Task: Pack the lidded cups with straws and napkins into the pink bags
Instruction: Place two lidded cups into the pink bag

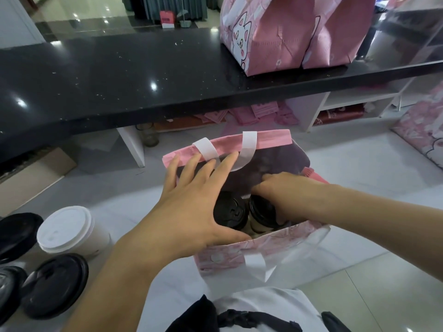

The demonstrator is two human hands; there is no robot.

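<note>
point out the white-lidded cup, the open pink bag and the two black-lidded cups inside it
white-lidded cup [64,228]: head view, on its white lid
open pink bag [271,139]: head view, on the far rim
left black-lidded cup [230,210]: head view, on its lid
right black-lidded cup [260,212]: head view, on its lid

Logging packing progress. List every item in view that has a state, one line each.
Open pink bag: upright on the floor, mouth open.
Left cup: in the bag, black lid on.
Right cup: in the bag, lidded, under the right hand.
Left hand: spread over the bag's mouth.
White-lidded cup: outside, lidded.
Counter bags: standing upright.
</note>
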